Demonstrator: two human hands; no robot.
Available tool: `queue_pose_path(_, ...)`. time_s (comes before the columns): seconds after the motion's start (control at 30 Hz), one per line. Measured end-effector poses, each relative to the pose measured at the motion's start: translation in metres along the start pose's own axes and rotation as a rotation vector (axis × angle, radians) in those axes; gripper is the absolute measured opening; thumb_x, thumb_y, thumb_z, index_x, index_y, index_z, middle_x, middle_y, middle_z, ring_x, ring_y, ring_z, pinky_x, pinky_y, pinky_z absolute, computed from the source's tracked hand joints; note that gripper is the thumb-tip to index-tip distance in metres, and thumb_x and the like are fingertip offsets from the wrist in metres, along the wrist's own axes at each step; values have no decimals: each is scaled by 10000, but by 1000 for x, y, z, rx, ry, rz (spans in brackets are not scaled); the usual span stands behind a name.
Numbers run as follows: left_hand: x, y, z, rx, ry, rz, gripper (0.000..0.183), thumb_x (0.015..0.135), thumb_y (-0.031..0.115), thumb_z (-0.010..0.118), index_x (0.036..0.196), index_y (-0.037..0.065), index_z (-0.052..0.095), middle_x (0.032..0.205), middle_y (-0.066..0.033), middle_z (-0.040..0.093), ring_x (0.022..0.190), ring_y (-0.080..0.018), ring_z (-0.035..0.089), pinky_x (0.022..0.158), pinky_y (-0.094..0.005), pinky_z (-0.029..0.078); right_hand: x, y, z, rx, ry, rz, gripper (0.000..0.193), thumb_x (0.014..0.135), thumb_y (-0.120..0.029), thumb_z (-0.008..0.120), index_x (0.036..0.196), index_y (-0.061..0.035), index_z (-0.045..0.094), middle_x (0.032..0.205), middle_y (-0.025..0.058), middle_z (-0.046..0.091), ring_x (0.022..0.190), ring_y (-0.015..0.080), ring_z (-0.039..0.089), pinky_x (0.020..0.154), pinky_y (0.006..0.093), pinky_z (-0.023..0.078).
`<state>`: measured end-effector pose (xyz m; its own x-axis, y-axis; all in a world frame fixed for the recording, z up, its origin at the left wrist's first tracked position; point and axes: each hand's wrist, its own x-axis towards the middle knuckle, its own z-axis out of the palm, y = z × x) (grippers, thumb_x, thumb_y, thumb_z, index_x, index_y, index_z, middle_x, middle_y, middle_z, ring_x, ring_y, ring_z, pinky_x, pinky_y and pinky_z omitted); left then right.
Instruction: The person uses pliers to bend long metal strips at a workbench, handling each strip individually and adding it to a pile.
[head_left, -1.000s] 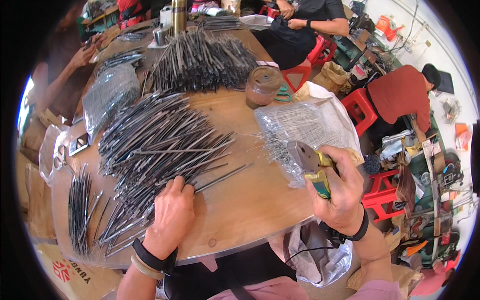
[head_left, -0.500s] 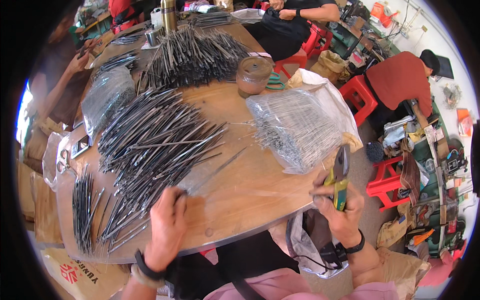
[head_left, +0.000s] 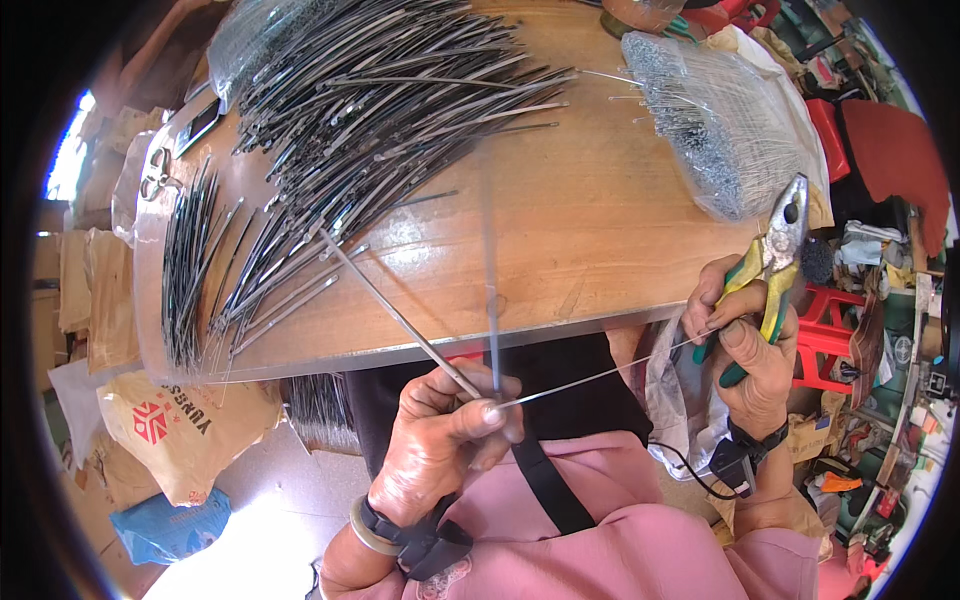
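A tan paper sack (head_left: 190,440) at the lower left carries a red angular emblem and dark capital lettering, partly creased; a shiny blue bag (head_left: 172,525) lies beyond it on the floor. The left hand (head_left: 440,430) is closed, thumb against fingers, around one end of a slim, dull-grey metal strip (head_left: 395,310), which slants up over the table's near edge. A second, blurred grey strip (head_left: 490,260) rises from beside those fingertips; whether it is pinched too cannot be told. Thin, straight wire (head_left: 600,377) spans from the left thumb to the fingers of the right hand (head_left: 760,365), which grips pliers (head_left: 780,250) with steel jaws upward and yellow-and-green handles. On the smooth, brown wooden table (head_left: 600,200) lie a heap of dark, narrow strips (head_left: 390,110), a smaller bundle (head_left: 188,270), metal scissors (head_left: 158,172) and a crinkled, clear plastic bag (head_left: 710,130) of fine wires.
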<state>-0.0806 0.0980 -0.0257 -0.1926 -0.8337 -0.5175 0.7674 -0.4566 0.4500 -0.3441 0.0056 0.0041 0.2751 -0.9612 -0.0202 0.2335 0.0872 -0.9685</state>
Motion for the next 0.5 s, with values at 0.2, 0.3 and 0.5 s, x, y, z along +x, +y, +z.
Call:
queue_pose_path(0.2, -1, -12, -6, 405, 90, 91, 133, 863, -45, 652, 996, -44, 647, 758, -99, 681, 526, -44, 450, 476, -192, 352, 4, -7, -6, -512, -89, -85, 229, 779, -198, 785, 851, 6, 709, 939, 122, 597, 834, 203, 590, 744, 318, 468)
queue_pose_path(0.3, 4, -13, -7, 538, 60, 56, 101, 855, -52, 653, 955, -43, 648, 750, -77, 677, 568, -49, 494, 508, -190, 388, 8, -4, -5, -670, -193, -101, 161, 752, -117, 784, 846, -7, 714, 930, 94, 604, 823, 191, 611, 724, 325, 482)
queue_pose_path(0.5, 15, -2, -13, 687, -69, -181, 50, 854, -45, 654, 898, -64, 639, 778, -67, 665, 657, -89, 608, 573, -225, 500, 31, -4, 19, -1154, -538, -442, 239, 615, -100, 724, 816, 1, 643, 1025, 142, 613, 858, 300, 601, 908, 468, 397)
